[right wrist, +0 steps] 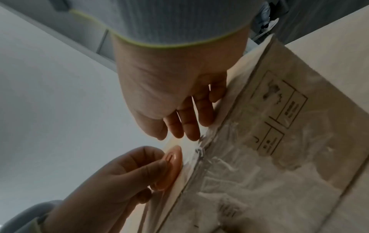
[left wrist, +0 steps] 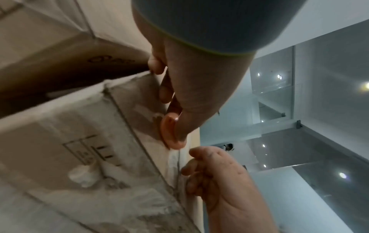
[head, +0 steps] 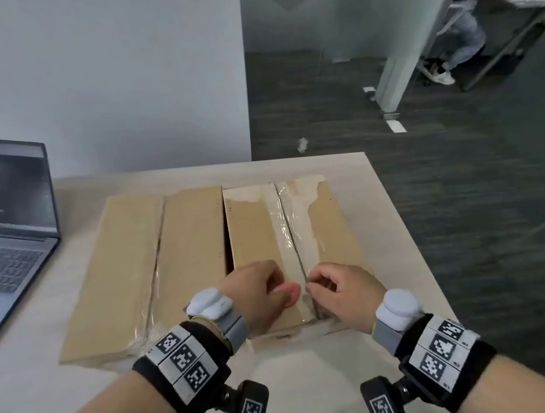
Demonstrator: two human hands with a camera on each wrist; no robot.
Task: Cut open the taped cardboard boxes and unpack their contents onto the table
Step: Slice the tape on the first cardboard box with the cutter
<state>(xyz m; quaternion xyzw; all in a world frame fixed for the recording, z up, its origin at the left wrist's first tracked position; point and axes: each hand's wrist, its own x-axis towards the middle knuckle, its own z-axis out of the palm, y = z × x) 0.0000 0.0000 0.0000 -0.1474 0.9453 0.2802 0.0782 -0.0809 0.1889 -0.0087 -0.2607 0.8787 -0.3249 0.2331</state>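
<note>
The left hand pinches a small pink cutter at the taped seam of the right-hand cardboard box, directly beneath both hands. The right hand, fingers curled, appears to steady the flap edge just beside the cutter, likely bracing it for cutting.

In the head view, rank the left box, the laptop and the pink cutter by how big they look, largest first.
1. Left box: takes up the most of the view.
2. Laptop: looks smaller, but the frame edge cuts it off, so its full extent is unsure.
3. Pink cutter: smallest by far, mostly hidden in the left hand.
</note>
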